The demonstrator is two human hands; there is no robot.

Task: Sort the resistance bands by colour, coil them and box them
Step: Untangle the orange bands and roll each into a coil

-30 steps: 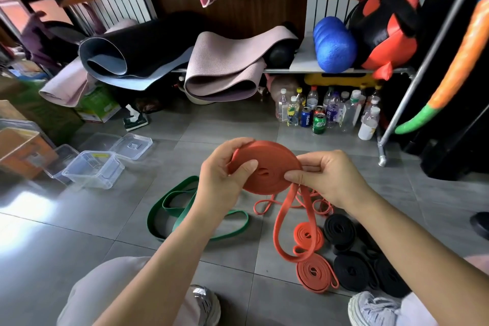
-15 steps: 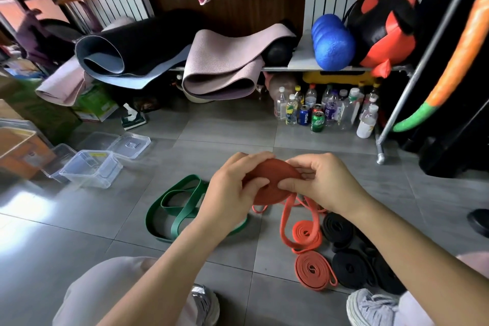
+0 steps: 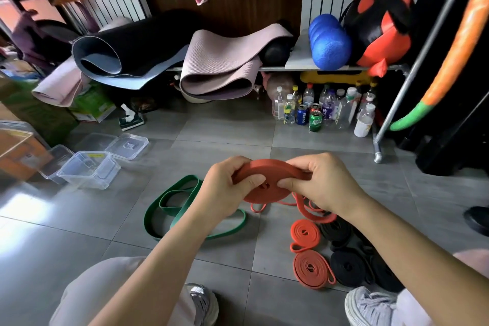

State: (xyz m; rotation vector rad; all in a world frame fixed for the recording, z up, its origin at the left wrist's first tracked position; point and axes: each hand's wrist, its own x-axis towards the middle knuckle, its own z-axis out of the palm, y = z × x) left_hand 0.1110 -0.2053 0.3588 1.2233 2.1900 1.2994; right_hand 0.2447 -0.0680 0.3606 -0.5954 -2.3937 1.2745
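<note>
Orange rubber, flat and matte, wound into a thick disc-shaped coil [image 3: 267,180], held above the grey tiled floor [image 3: 79,233] between both hands. Left hand [image 3: 225,193] curled round the coil's left edge, thumb pressed near the centre. Right hand [image 3: 325,188] pinching the right edge, fingers folded over the rim. Thin orange loops [image 3: 309,210] on the floor underneath: tail of this coil or a separate band, impossible to tell.

Already coiled, near the right shoe: two smaller orange coils [image 3: 304,235], flat spirals, and just beside them a cluster of black coils [image 3: 346,267]. Not yet coiled: green band [image 3: 172,209], broad and limp, sprawled in slack loops. Nothing boxed so far, by the look of it. Clear hard plastic boxes [image 3: 90,171] well apart to the left, open, lids [image 3: 129,145] beside them.
</note>
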